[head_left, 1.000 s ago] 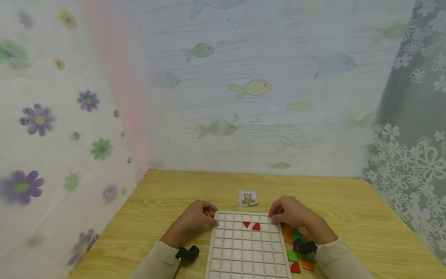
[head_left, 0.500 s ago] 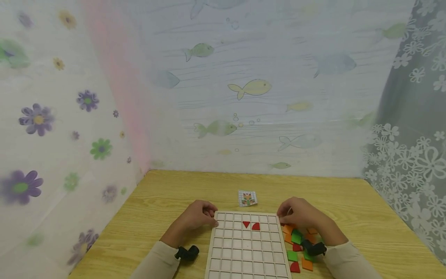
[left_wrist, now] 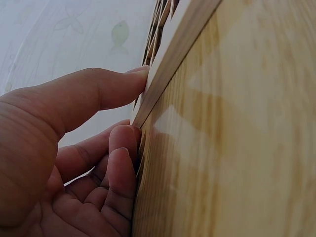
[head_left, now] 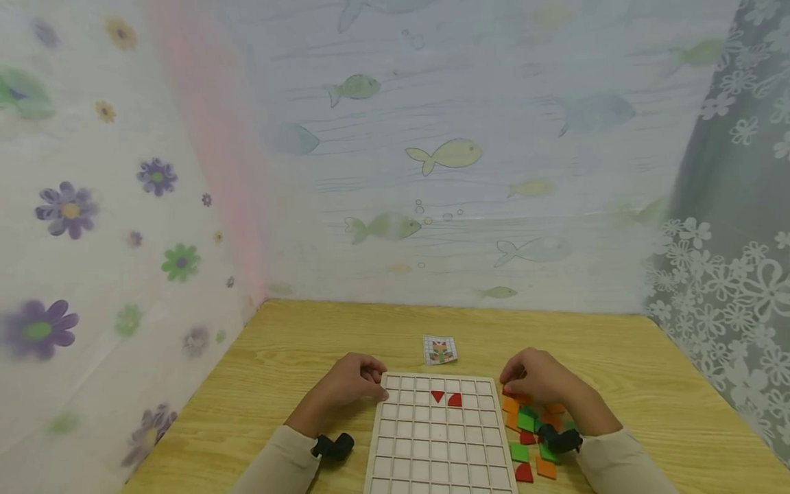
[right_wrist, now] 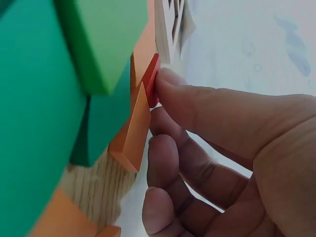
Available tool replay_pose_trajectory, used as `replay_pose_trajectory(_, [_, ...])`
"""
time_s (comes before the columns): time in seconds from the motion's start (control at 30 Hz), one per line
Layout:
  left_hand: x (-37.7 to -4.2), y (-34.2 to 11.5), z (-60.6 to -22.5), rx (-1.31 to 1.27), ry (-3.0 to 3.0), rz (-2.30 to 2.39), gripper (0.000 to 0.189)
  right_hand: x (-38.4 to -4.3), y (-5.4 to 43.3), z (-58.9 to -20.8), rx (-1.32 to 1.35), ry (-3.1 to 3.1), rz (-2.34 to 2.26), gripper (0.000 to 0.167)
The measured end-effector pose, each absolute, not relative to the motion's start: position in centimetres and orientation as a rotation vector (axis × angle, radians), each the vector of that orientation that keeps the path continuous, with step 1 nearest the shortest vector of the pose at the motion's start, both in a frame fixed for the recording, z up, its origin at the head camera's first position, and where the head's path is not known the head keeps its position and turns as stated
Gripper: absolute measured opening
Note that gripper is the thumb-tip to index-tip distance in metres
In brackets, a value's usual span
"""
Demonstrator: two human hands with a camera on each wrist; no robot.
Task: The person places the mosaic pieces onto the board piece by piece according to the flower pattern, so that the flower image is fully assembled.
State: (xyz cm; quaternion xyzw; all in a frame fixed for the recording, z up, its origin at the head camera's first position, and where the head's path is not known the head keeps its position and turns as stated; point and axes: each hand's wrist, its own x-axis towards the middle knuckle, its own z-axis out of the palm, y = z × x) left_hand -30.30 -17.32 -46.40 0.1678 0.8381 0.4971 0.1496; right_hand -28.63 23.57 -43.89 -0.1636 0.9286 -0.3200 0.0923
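A wooden grid board (head_left: 422,451) lies on the table before me, with a red triangle tile (head_left: 437,396) and a red quarter-circle tile (head_left: 455,399) near its top. My left hand (head_left: 352,379) holds the board's far left corner. In the left wrist view, the thumb (left_wrist: 118,89) presses the board's edge and the other fingers curl by the corner. Beyond the board's right edge, my right hand (head_left: 535,376) is at the far end of a tile pile. In the right wrist view it pinches a red tile (right_wrist: 151,81), whose full shape is hidden.
Loose tiles lie right of the board, among them a green tile (head_left: 520,452), an orange tile (head_left: 546,468) and another red quarter-circle tile (head_left: 524,472). A small card with a coloured grid picture (head_left: 439,350) lies behind the board. Patterned walls enclose the table.
The right hand has left the board's far right corner and shifted right to the pile, where it now pinches a red tile. My left hand has stayed at its corner.
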Motion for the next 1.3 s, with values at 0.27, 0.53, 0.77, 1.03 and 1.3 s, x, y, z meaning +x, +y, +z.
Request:
replay_pose_trajectory(0.27, [-30.5,-17.3,-46.4,0.494,2.441,1.387,0.045,-28.5,24.2,-43.7,-0.551,2.708,-0.996,0.01])
replay_pose_trajectory(0.53, [-30.5,-17.3,-46.3,0.482,2.441,1.385,0.044,-28.6,24.1,-43.9,-0.605,2.682,-1.017,0.011])
replay_pose_trajectory(0.77, [-30.3,-17.4,-46.2,0.5,2.425,1.399,0.044,-28.6,23.9,-43.7,-0.613,2.679,-1.017,0.014])
replay_pose_trajectory(1.03, [-30.3,-17.4,-46.2,0.493,2.427,1.397,0.043,-28.8,23.9,-43.2,-0.612,2.693,-0.981,0.009])
replay_pose_trajectory(1.3, [-30.3,-17.3,-46.2,0.49,2.43,1.398,0.043,-28.9,23.1,-42.7,-0.614,2.744,-0.987,0.01])
